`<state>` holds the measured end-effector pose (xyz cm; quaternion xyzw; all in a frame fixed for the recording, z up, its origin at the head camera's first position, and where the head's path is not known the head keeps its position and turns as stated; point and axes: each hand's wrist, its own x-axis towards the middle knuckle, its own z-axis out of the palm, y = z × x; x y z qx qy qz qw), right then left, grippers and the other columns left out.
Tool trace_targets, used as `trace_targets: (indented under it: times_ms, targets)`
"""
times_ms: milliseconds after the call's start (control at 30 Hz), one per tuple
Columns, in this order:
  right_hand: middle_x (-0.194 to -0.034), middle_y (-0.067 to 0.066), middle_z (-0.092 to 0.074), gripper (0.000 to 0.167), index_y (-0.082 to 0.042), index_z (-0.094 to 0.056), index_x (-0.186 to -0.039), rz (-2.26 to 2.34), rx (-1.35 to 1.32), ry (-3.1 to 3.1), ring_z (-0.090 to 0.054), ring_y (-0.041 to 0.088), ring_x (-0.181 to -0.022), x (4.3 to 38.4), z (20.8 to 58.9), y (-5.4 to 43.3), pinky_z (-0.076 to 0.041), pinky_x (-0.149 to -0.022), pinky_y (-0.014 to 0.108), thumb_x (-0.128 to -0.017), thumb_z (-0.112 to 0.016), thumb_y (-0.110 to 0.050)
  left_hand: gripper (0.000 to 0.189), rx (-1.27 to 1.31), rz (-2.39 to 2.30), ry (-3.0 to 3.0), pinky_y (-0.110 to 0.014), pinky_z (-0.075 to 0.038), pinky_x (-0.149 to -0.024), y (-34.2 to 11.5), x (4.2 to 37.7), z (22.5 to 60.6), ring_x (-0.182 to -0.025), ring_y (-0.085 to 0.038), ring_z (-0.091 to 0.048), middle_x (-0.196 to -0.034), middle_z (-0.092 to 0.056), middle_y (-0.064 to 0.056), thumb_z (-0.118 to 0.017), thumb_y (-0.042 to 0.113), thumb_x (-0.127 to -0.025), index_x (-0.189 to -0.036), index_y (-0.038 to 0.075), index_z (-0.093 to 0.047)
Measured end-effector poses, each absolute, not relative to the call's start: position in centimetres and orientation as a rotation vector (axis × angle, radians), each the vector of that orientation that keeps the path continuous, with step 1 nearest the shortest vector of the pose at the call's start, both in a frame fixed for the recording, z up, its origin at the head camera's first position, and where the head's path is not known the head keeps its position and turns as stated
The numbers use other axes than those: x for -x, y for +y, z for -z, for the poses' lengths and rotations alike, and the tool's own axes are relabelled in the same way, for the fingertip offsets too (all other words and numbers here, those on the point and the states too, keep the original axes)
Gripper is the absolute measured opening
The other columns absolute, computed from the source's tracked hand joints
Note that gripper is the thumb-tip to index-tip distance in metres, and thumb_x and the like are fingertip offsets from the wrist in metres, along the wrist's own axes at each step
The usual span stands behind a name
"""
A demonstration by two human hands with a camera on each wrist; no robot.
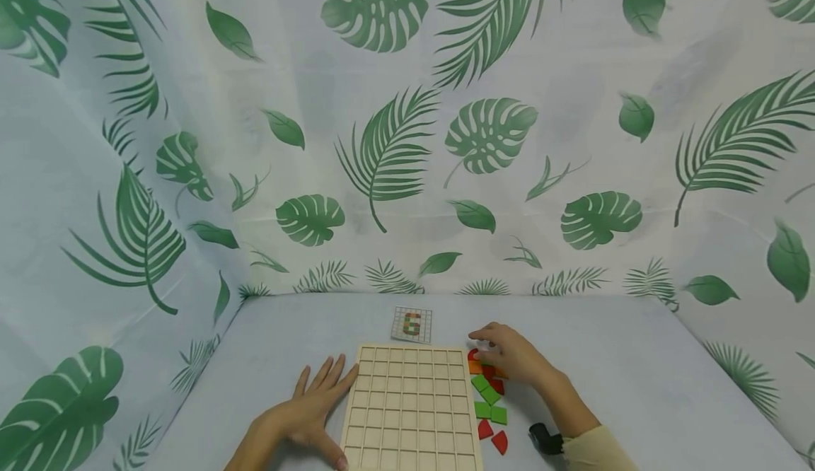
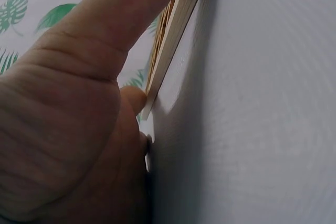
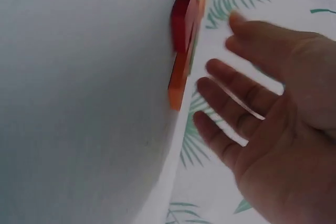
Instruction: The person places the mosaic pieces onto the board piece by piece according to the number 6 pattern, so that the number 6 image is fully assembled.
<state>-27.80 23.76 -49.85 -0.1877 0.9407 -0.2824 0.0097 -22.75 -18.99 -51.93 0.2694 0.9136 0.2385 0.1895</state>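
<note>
A wooden grid board point(image 1: 410, 409) lies on the table in front of me. My left hand point(image 1: 310, 406) rests along its left side with fingers spread, thumb and index at the edge. In the left wrist view the thumb point(image 2: 105, 30) crosses the board's side point(image 2: 170, 45). Beyond the board's right edge, my right hand point(image 1: 514, 356) hovers over loose flat pieces, fingers loosely extended, holding nothing. Among these are green squares point(image 1: 482, 410), red rounded pieces point(image 1: 500, 443) and an orange piece point(image 1: 475, 368). The right wrist view shows a red piece point(image 3: 182, 22) and an orange piece point(image 3: 178, 85) near the fingertips.
A small card point(image 1: 411, 324) with a coloured block pattern on a grid lies behind the board. Leaf-printed cloth point(image 1: 407, 174) hangs along the back and left of the table. A black device point(image 1: 544, 440) sits at my right wrist.
</note>
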Motion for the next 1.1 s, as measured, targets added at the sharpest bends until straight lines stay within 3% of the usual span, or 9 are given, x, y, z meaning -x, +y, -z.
trace_targets:
  times_ms: [500,867,1100]
  targets:
    - [-0.109,0.002,-0.069,0.014,-0.009,-0.078,-0.109,0.770,0.602,3.016,-0.062,0.018,-0.100,27.88,50.62,23.15,-0.058,-0.089,0.043,-0.096,-0.074,-0.008,0.150,-0.765,-0.654,2.590,-0.074,0.017,-0.118,-18.80,22.60,51.60,-0.160,-0.046,0.014,-0.174,0.009,-0.022,-0.094,0.066,-0.056,-0.169,0.018,-0.008]
    - [-0.091,-0.006,-0.066,0.013,-0.015,-0.069,-0.100,0.844,0.571,3.007,-0.055,0.011,-0.084,27.69,50.63,22.77,-0.052,-0.074,0.030,-0.093,-0.076,-0.007,0.149,-0.750,-0.627,2.602,-0.075,0.016,-0.118,-18.74,22.48,51.61,-0.160,-0.047,0.012,-0.174,0.008,-0.022,-0.094,0.068,-0.056,-0.169,0.019,-0.010]
    - [-0.091,-0.008,-0.068,0.012,-0.017,-0.071,-0.097,0.945,0.502,2.997,-0.057,0.011,-0.083,27.81,50.50,22.92,-0.054,-0.075,0.027,-0.095,-0.074,-0.006,0.148,-0.743,-0.623,2.604,-0.076,0.016,-0.117,-18.43,22.30,51.56,-0.159,-0.048,0.014,-0.174,0.009,-0.023,-0.093,0.068,-0.057,-0.169,0.020,-0.009]
